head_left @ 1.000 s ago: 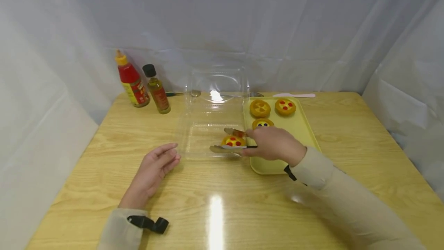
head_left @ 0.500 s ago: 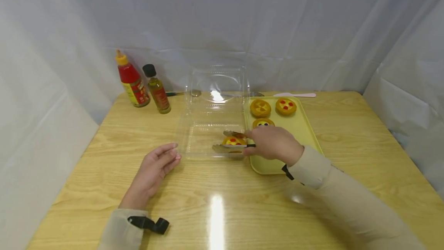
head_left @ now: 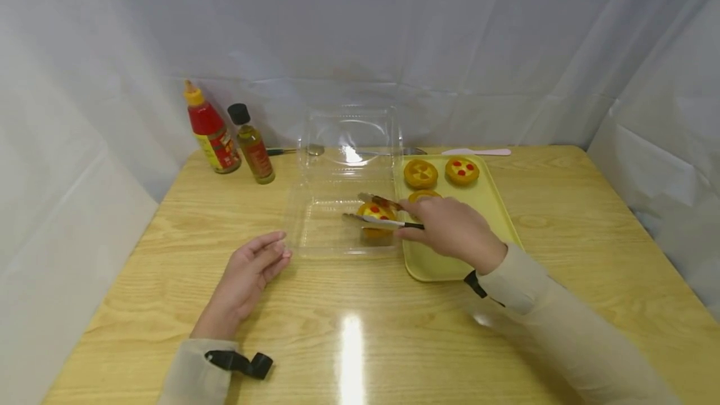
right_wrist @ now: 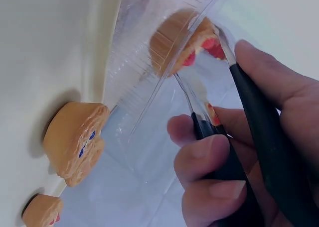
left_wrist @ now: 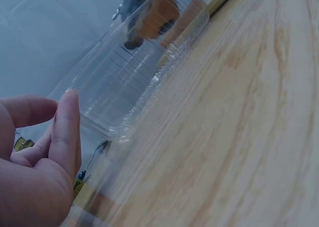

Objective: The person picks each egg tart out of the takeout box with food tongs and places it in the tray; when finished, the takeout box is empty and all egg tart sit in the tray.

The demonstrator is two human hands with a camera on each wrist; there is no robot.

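My right hand point(head_left: 452, 227) grips tongs point(right_wrist: 249, 112) with black handles and metal tips. Between those tips is a small round tart point(head_left: 375, 212) with red pieces on yellow filling, over the near right part of a clear plastic clamshell container point(head_left: 329, 220) whose lid stands raised behind. From the right wrist view the tart point(right_wrist: 172, 40) appears seen partly through the container's wall. My left hand point(head_left: 247, 277) lies at the container's left edge, fingers loosely bent, thumb close to the fingertips. Whether they touch the rim point(left_wrist: 94, 127), I cannot tell.
A yellow tray point(head_left: 497, 211) on the right bears several tarts, one partly hidden by my right hand. Two bottles, a red sauce bottle point(head_left: 214, 136) and a black-capped one point(head_left: 255, 152), stand at back left. A pink knife point(head_left: 478, 152) and spoons lie along the back edge.
My right hand and the tongs have moved slightly away from me, and more of the tart's side now shows below the near tong tip. The left hand stays in place.
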